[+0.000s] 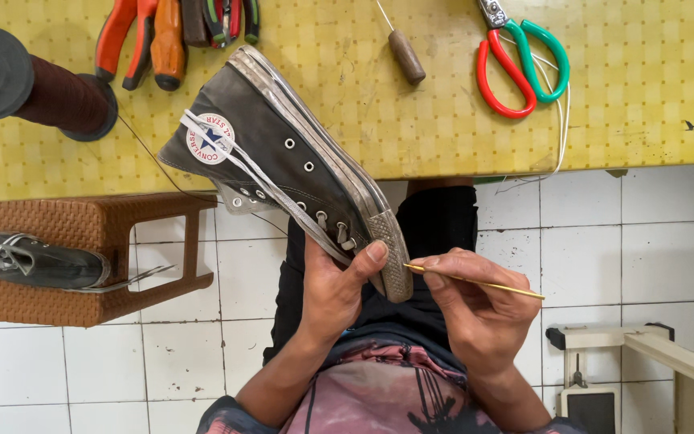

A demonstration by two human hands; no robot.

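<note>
- Left hand [337,293] is gripping the toe end of a grey high-top shoe [283,157], thumb lying over the laces near the rubber toe cap.
- Shoe is being held over the lap, heel resting on the edge of the yellow worktop [644,96]; its long axis is running from the upper left (heel) down to the lower right (toe).
- Right hand [475,309] is pinching a thin yellow needle [475,282] between thumb and fingers, tip pointing left.
- Key relation: needle tip is sitting just beside the toe cap's sole edge, to its right; whether it is touching cannot be told. Right hand is the nearer to that seam; left is only steadying.
- Needle's axis is lying nearly horizontal, crossing the shoe's axis at an angle.
- On the worktop: thread spool [34,84], pliers [142,40], awl [402,48], scissors [520,60].
- A second shoe [34,261] is lying on a brown stool [90,233] at left.
</note>
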